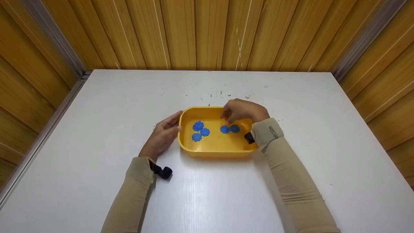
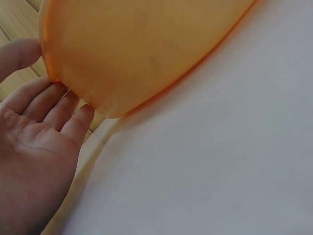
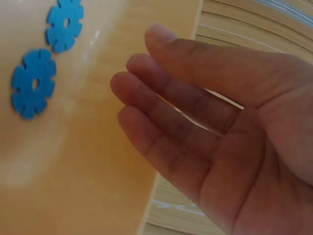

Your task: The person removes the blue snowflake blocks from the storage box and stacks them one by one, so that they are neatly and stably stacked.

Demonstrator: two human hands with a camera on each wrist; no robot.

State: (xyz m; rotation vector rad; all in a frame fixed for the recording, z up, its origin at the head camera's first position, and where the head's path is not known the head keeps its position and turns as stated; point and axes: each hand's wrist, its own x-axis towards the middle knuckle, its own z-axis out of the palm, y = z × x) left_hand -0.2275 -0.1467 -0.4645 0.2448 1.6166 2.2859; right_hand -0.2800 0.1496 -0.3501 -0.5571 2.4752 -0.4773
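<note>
A yellow plastic bin (image 1: 216, 151) stands on the table, with blue notched discs lying inside. Several discs (image 1: 197, 137) cluster at its left end. Toward the right, two more discs (image 1: 224, 129) lie side by side, seen closer in the right wrist view as a disc (image 3: 34, 83) with a central hole. My left hand (image 1: 163, 134) rests against the bin's left outer wall, thumb at the rim and fingers nearly straight along the side (image 2: 41, 132). Over the bin's right part, my right hand (image 1: 242, 110) reaches down with loosely bent fingers, holding nothing (image 3: 210, 127).
The white table (image 1: 97, 129) bears dark specks behind the bin. Wood-patterned panels (image 1: 210, 35) rise at the back and both sides, with metal posts at the corners. A black wrist mount (image 1: 165, 172) sticks out from the left sleeve.
</note>
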